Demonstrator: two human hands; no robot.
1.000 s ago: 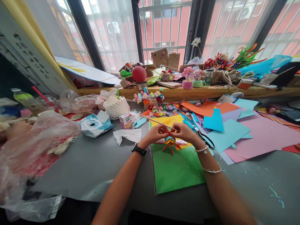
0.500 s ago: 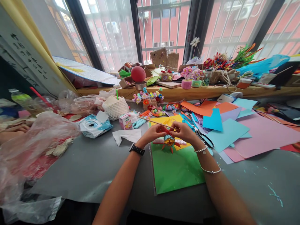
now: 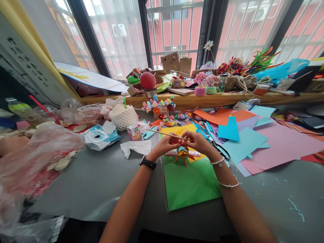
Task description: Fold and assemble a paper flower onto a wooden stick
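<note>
Over the green sheet (image 3: 189, 185) I hold a small paper craft (image 3: 182, 152), with a yellow and blue rounded body and red pointed pieces. My left hand (image 3: 165, 145) is closed, its thumb and fingers pinching the red top of the craft. Opposite it, my right hand (image 3: 199, 143) is closed in a pinch on a thin wooden stick (image 3: 160, 133), which slants across above my left fingers to the left. The fingertips of both hands nearly meet at the red top, where small details are hidden. Yellow paper (image 3: 174, 130) lies under and behind the craft.
Black-handled scissors (image 3: 222, 150) lie right of my right hand, beside blue paper (image 3: 228, 130) and pink paper (image 3: 286, 145). Leftward are a tissue (image 3: 136, 147), a small box (image 3: 134, 131) and a wipes pack (image 3: 101, 136). Another person's arm (image 3: 12, 145) shows at far left.
My hands stay nearly in place, with the stick and craft shifting only slightly. The other person's hand at far left has moved and blurred. The whole view has shifted a little.
</note>
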